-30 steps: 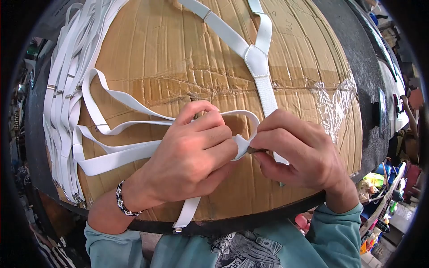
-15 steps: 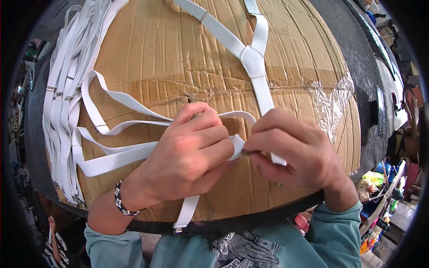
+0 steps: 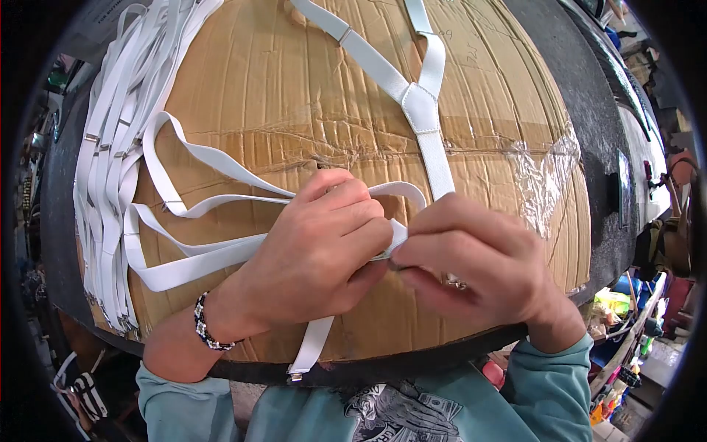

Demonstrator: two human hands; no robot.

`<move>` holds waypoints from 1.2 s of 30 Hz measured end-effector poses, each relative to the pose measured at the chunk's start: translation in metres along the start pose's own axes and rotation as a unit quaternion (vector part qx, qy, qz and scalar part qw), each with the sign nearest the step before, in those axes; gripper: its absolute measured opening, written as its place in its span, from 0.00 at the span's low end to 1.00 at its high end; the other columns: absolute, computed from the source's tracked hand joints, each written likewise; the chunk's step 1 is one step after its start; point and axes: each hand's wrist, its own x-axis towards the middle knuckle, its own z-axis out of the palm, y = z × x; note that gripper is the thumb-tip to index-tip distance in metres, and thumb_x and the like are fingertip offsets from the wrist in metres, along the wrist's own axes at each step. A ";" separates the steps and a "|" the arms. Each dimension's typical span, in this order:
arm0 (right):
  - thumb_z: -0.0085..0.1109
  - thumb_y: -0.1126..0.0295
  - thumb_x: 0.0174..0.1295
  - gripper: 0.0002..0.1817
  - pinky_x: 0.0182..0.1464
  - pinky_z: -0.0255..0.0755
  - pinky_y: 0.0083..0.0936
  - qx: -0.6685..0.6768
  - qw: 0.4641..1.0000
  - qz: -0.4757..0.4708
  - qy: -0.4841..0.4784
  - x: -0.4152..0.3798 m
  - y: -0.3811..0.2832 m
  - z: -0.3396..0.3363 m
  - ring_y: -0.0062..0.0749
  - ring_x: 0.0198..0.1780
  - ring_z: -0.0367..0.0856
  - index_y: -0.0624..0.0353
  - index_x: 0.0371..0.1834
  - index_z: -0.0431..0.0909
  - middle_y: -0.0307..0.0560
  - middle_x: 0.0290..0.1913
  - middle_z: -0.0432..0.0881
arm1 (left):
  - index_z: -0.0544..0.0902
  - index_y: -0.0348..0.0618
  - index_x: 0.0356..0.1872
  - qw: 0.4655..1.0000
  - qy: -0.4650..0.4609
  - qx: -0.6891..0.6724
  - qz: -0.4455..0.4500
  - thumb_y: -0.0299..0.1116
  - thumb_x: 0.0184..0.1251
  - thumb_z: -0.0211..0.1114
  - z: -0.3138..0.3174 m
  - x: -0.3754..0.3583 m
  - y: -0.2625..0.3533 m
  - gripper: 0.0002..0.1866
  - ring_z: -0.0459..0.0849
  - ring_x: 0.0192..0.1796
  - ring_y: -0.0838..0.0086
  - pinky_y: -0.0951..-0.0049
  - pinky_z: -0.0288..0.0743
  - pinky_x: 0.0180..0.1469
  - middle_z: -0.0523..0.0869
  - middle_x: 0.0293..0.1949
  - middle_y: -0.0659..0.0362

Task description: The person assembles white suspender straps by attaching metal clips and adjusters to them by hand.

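Observation:
White elastic suspenders [image 3: 421,108] lie across the cardboard, their stitched Y-shaped patch upward and one strap running down towards my right hand. My left hand [image 3: 324,247] is closed around white suspender straps, with loops [image 3: 184,274] trailing out to its left. Against it, my right hand [image 3: 479,265] pinches at a folded strap end [image 3: 398,233]; the fingertips hide the exact grip. A bit of shiny metal [image 3: 454,281] shows beneath the right fingers. Below the left hand, another strap end with a metal clip [image 3: 296,377] hangs at the cardboard's near edge.
A thick pile of white suspenders [image 3: 110,177] with metal adjusters lies along the left side. The creased, taped cardboard [image 3: 250,81] covers a black table [image 3: 589,110]. A person's arm and striped item show at lower left; colourful goods [image 3: 615,302] stand at lower right.
Both hands stay together at the strap end, with the right fingers shifting slightly left and down. The view has moved a little. The metal under the right hand is now more visible.

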 end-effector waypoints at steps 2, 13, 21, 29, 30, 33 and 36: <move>0.74 0.84 0.49 0.15 0.32 0.80 0.31 -0.016 1.000 -0.014 -0.005 -0.002 0.001 0.005 0.37 0.33 0.86 0.60 0.41 0.86 0.47 0.38 0.84 | 0.80 0.40 0.34 1.000 -0.013 0.005 0.007 0.23 0.49 0.76 -0.001 0.000 0.000 0.13 0.80 0.43 0.60 0.56 0.73 0.58 0.76 0.32 0.57; 0.73 0.84 0.50 0.14 0.31 0.77 0.27 -0.019 0.999 0.043 -0.001 0.000 0.002 -0.010 0.34 0.32 0.85 0.60 0.40 0.86 0.45 0.38 0.84 | 0.78 0.38 0.30 1.000 -0.002 -0.001 -0.004 0.23 0.48 0.79 -0.002 0.000 0.000 0.15 0.79 0.38 0.57 0.54 0.77 0.55 0.77 0.32 0.56; 0.72 0.81 0.55 0.15 0.32 0.79 0.38 -0.023 1.000 -0.005 -0.013 -0.004 0.016 -0.003 0.45 0.33 0.83 0.61 0.43 0.77 0.48 0.39 0.76 | 0.78 0.38 0.29 1.000 -0.001 0.008 -0.002 0.25 0.52 0.79 -0.001 0.001 -0.001 0.14 0.79 0.39 0.57 0.54 0.76 0.55 0.77 0.31 0.56; 0.73 0.85 0.49 0.16 0.35 0.81 0.32 -0.028 0.998 0.050 -0.021 -0.007 0.015 -0.012 0.38 0.34 0.86 0.60 0.41 0.85 0.47 0.39 0.84 | 0.78 0.38 0.29 1.000 -0.002 0.002 -0.003 0.25 0.54 0.79 -0.001 -0.001 0.000 0.13 0.79 0.39 0.58 0.53 0.76 0.56 0.77 0.31 0.55; 0.73 0.85 0.49 0.16 0.35 0.81 0.31 -0.017 0.999 0.040 -0.016 -0.005 0.008 -0.009 0.38 0.34 0.86 0.60 0.41 0.85 0.47 0.39 0.84 | 0.78 0.38 0.29 1.000 -0.004 0.000 -0.004 0.25 0.54 0.79 -0.002 -0.001 0.000 0.13 0.79 0.39 0.57 0.53 0.76 0.56 0.77 0.31 0.55; 0.71 0.82 0.56 0.12 0.33 0.79 0.35 -0.008 1.000 0.006 -0.029 -0.002 -0.001 0.003 0.42 0.33 0.84 0.60 0.41 0.81 0.48 0.38 0.79 | 0.78 0.37 0.29 1.000 -0.010 0.000 -0.002 0.24 0.53 0.79 -0.003 0.000 0.000 0.13 0.79 0.39 0.57 0.53 0.76 0.56 0.78 0.32 0.55; 0.69 0.81 0.58 0.10 0.32 0.78 0.36 -0.013 1.000 0.009 -0.019 -0.002 0.003 0.002 0.42 0.33 0.84 0.61 0.40 0.79 0.48 0.38 0.78 | 0.79 0.37 0.30 1.000 -0.002 0.006 0.004 0.24 0.52 0.79 -0.002 0.000 0.000 0.13 0.80 0.39 0.56 0.53 0.76 0.56 0.78 0.32 0.55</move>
